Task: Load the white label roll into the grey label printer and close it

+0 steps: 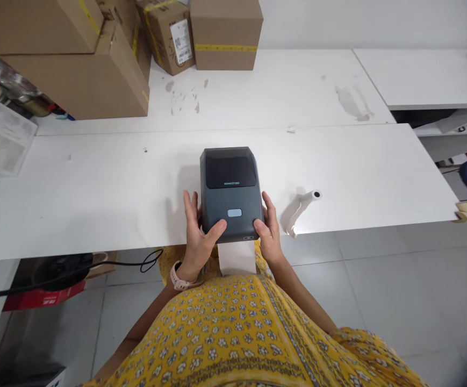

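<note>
A dark grey label printer with a black glossy lid and a light blue button sits at the front edge of the white table. My left hand grips its left side, thumb on the front corner. On the opposite side my right hand holds the printer, its thumb on the right front corner. A white paper strip hangs from under the printer's front towards my lap. To the right, a small roll of white paper lies on the table with its loose end at the edge.
Cardboard boxes stand at the back and are stacked at the back left. A clear plastic bin is at the far left. A black cable hangs below the white table's edge.
</note>
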`<action>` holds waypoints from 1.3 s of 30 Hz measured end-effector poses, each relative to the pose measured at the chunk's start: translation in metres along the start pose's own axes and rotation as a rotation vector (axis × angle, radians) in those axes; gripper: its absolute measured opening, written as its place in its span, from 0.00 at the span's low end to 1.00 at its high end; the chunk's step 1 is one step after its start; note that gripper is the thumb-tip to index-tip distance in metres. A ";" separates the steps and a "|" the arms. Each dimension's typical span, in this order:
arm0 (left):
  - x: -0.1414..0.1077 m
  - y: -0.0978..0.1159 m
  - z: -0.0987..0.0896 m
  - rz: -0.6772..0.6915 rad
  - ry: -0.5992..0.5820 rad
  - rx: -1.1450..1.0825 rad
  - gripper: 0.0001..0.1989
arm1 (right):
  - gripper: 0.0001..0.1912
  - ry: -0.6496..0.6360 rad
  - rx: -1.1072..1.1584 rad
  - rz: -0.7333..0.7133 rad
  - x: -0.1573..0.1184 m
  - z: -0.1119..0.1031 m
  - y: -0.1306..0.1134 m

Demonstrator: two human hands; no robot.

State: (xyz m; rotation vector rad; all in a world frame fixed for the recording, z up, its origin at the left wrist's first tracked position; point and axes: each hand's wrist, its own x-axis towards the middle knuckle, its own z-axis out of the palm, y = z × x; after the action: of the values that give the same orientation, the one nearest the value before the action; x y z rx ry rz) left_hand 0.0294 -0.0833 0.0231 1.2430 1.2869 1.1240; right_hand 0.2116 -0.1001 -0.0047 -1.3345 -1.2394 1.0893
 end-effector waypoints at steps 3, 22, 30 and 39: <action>0.002 -0.003 -0.002 0.040 -0.037 0.018 0.50 | 0.41 0.043 -0.010 -0.026 0.000 0.002 0.001; -0.054 -0.017 0.008 -0.516 -0.426 -0.390 0.31 | 0.37 0.020 -0.101 -0.117 0.005 0.000 0.010; -0.055 -0.031 -0.005 -0.440 -0.459 -0.229 0.25 | 0.35 0.019 -0.131 -0.133 0.004 -0.002 0.008; -0.046 -0.012 -0.054 -0.031 -0.070 0.275 0.19 | 0.15 0.012 -0.679 -0.471 -0.005 -0.011 -0.054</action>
State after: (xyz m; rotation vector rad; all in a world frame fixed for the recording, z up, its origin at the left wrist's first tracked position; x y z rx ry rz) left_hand -0.0263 -0.1288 0.0182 1.4446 1.4371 0.8935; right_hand 0.2154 -0.1062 0.0499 -1.4092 -1.8907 0.3257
